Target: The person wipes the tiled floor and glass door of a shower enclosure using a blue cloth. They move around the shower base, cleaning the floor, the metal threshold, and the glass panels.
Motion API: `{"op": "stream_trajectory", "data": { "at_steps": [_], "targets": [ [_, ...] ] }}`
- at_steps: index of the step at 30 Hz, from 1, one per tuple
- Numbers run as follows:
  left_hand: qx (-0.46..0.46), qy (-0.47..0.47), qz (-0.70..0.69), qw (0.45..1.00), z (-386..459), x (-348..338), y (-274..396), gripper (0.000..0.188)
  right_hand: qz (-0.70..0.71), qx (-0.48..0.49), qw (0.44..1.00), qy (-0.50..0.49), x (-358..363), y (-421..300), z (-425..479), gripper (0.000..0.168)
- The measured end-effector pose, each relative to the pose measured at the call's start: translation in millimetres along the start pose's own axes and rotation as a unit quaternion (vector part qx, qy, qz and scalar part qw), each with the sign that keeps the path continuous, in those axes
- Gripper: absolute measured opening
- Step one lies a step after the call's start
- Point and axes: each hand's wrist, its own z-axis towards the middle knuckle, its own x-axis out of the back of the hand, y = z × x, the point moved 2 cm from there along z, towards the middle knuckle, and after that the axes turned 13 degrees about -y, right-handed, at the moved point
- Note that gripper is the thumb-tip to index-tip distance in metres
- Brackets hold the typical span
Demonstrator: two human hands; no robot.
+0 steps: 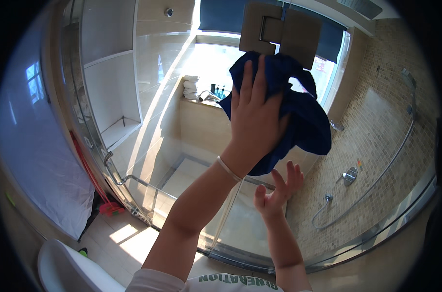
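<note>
My left hand (255,115) is raised and presses a dark blue cloth (304,116) flat against the glass, just below a metal glass-door hinge (281,34). The cloth hangs in loose folds to the right of the fingers and below the palm. A pale band circles my left wrist. Lower and to the right, my right hand (279,189) is held up with its fingers apart and nothing in it, beneath the hanging cloth. Whether its fingertips touch the glass, I cannot tell.
A metal door handle (111,169) is at the left. Beyond the glass are folded white towels (191,87) on a ledge, a shower hose (383,171) and a mixer valve (349,176) on the mosaic wall. A white basin or toilet (71,270) and a red long-handled tool (111,208) stand lower left.
</note>
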Motion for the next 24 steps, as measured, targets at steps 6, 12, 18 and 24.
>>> {"op": "stream_trajectory", "data": {
  "at_steps": [6, 12, 18, 24],
  "targets": [
    [0.011, -0.093, 0.019, 0.995, -90, -25, -14, 0.039, 0.009, 0.045, 0.999, 0.028, -1, -3, -8, 0.037],
    [0.058, -0.151, 0.033, 0.986, -188, -33, -12, 0.059, 0.045, 0.058, 0.997, 0.013, 1, 4, -16, 0.044],
    [0.072, -0.052, 0.032, 0.996, -53, -14, -15, 0.069, 0.022, 0.067, 0.997, 0.000, -1, 4, -16, 0.044],
    [0.135, 0.047, 0.024, 0.989, -8, 3, -9, 0.054, 0.026, 0.063, 0.998, 0.014, -3, 4, -15, 0.043]
  ]
}}
